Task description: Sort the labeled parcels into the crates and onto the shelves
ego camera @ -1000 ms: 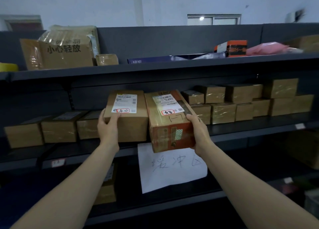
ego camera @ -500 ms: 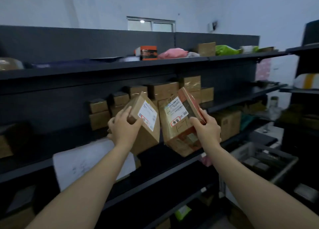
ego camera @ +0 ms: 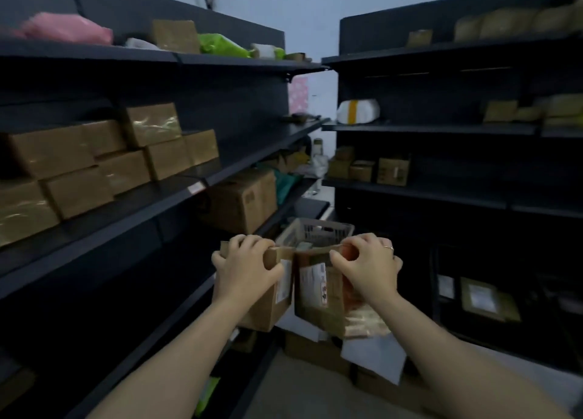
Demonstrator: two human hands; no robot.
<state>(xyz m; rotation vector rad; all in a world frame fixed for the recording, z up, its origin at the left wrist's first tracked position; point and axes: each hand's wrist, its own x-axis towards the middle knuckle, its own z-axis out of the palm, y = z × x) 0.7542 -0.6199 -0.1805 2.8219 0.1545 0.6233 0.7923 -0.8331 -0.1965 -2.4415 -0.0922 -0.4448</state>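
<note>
Carrying anything?
— Yes. The left hand point(ego camera: 246, 270) has its grip clamped on the plain box point(ego camera: 268, 311), and the right hand point(ego camera: 369, 267) on the orange-sided box point(ego camera: 318, 314). They are side by side, near the crate point(ego camera: 315, 226).

Shelves point(ego camera: 220, 179) are matt black-grey against a pale blue-grey wall point(ego camera: 309, 5). The left box point(ego camera: 263, 311) is plain brown card with a white label point(ego camera: 284, 281). The right box point(ego camera: 321, 320) is brown too, its side printed orange-red, its white sticker point(ego camera: 312, 284) marked in red. Stacked boxes point(ego camera: 151, 125) are tan under shiny clear tape. Up top lie a pink bag point(ego camera: 63, 29) and a bright green bag point(ego camera: 220, 44). A white parcel point(ego camera: 358, 111) bears one yellow stripe. A pink sheet point(ego camera: 298, 93) is dotted white. The crate point(ego camera: 315, 222) is pale grey lattice, and a teal bag point(ego camera: 284, 182) sits beside a brown carton point(ego camera: 243, 201)
</note>
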